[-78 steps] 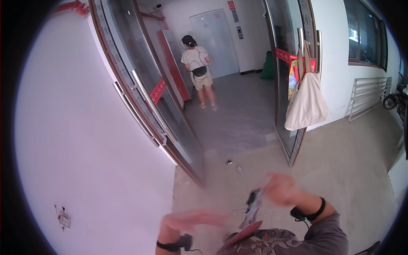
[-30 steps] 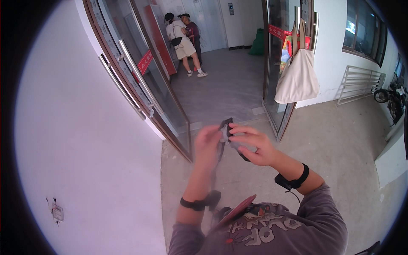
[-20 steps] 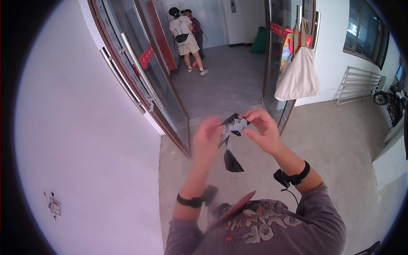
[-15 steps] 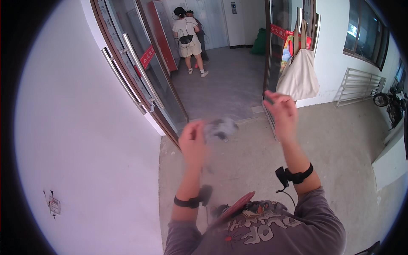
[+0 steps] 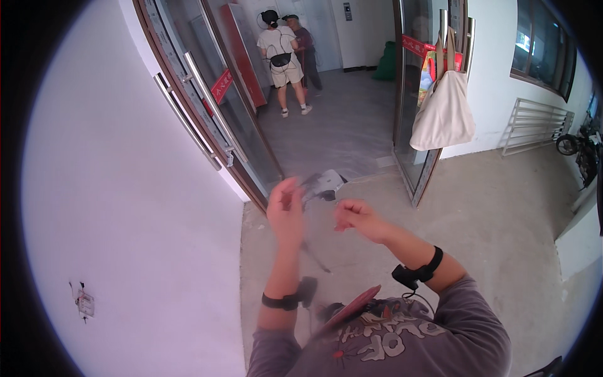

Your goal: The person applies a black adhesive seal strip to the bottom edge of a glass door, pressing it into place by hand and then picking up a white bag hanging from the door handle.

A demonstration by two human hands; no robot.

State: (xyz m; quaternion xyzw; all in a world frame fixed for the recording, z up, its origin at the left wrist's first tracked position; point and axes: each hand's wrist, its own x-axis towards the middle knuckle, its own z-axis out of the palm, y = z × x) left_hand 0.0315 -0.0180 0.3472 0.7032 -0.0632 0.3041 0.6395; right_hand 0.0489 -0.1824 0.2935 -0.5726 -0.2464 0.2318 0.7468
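My left hand [image 5: 286, 212] is raised in front of me, its fingers closed on a grey-and-black bundle [image 5: 325, 183]. The bundle is smeared by motion, with a pale grey panel, black patches and a thin dark strap [image 5: 316, 256] hanging under it. I cannot tell its kind. To its right, just below and apart from the pale panel, is my right hand [image 5: 359, 217] with curled fingers pressed together. Whatever those fingers may hold is hidden. Each of my forearms wears a black band with a small black device.
Ahead stands an open glass double door: left leaf [image 5: 220, 94], right leaf [image 5: 418, 169]. A cream tote bag [image 5: 445, 116] hangs from the right handle. Beyond are two people [image 5: 284, 60], a red cabinet [image 5: 244, 53] and a green sack [image 5: 384, 63]. A white wall [image 5: 138, 188] runs along my left.
My right hand has come down and left from beside the right door leaf, toward the bundle. My left hand stays about where it was, still holding the bundle. The person in dark clothes shows more.
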